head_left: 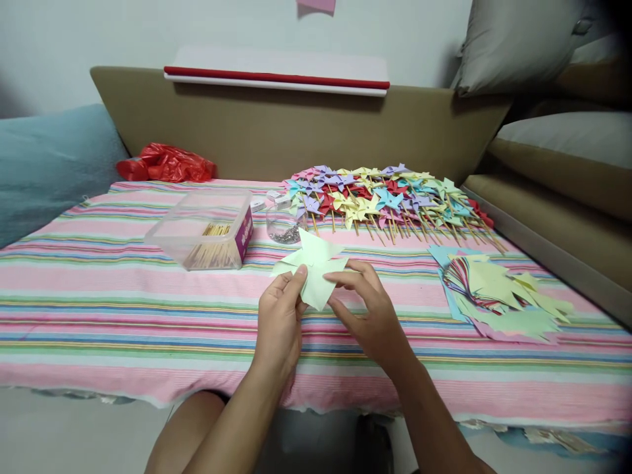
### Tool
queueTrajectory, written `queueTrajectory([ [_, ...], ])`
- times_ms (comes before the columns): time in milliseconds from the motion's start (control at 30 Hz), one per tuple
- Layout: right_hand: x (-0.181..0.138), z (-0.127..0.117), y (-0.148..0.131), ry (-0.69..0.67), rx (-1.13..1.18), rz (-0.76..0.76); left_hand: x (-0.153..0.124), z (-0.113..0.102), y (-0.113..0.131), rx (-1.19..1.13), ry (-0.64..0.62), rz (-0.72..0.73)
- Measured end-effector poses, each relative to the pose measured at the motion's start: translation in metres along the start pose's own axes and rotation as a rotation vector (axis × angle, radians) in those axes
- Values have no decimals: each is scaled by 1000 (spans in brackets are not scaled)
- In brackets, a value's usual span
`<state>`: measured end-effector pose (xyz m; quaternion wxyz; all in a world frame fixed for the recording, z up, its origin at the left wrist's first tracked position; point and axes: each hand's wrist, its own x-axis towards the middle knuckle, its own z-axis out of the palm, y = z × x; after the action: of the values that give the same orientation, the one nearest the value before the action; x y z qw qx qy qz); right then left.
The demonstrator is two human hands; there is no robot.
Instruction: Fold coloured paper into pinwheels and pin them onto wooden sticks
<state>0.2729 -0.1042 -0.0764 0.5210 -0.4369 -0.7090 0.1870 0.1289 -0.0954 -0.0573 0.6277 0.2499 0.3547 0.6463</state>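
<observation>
The paper piece between the fingers was pale green. Under them the cloth ran in pink, blue, green and yellow stripes; beyond them, the pinwheels seemed purple, red, yellow and turquoise.

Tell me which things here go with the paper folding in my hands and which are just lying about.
In use: green paper, held by left hand and right hand; cut paper stack; box of sticks; jar; finished pinwheels.
Lying about: red bag; grey cushion.
</observation>
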Motion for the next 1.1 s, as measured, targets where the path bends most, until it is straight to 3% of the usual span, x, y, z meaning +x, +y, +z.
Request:
queueTrajectory([
  [267,3,1,-7,88,102,103,-2,0,-1,154,6,33],
  [600,3,9,-5,324,244,284,-7,-1,-5,292,-73,72],
  [1100,3,15,-8,337,135,273,-7,0,-6,285,-70,64],
])
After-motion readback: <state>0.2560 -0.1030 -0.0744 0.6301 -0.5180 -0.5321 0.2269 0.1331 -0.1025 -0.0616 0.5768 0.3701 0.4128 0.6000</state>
